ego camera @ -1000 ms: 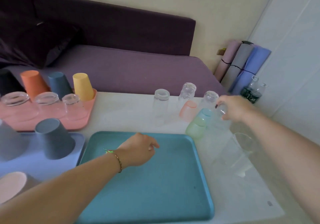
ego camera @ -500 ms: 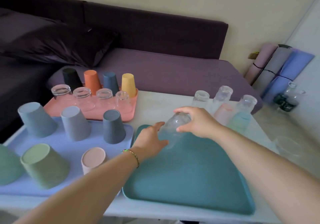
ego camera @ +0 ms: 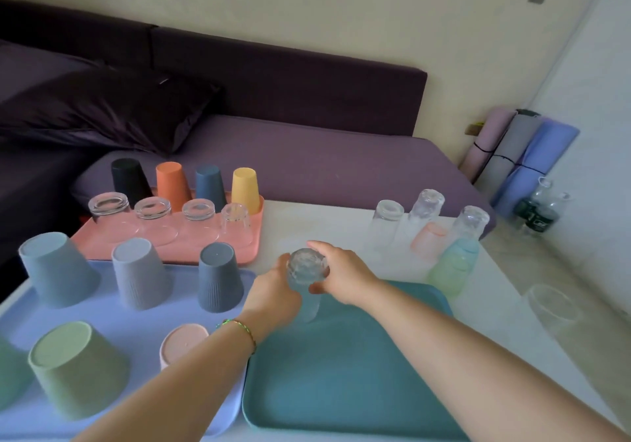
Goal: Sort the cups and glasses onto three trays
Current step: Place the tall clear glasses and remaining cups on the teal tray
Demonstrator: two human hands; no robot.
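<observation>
1. A lilac tray is lying at the near left of the table. It is carrying upside-down cups: a pale blue cup, a grey cup and a dark cup in its far row, and a green cup and a pink cup nearer.
2. A pink tray is sitting just beyond it. It is holding 4 upturned tumblers in its near row, and a black cup, an orange cup, a navy cup and a yellow cup in its far row.
3. The left hand is curling round the left side of a glass.
4. The glass is standing base-up at the far left corner of the teal tray. I cannot tell whether its rim is touching the tray.
5. The right hand is gripping the glass's upper part from the right, thumb on the near side and fingers on the far side.
6. The teal tray is lying near and central, just beside the lilac tray.
7. At the far right of the table, 3 tall glasses are standing upside down. A frosted pink glass and a frosted green glass are standing just in front of them.
8. A lone glass is sitting near the right edge, apart from the rest.
</observation>
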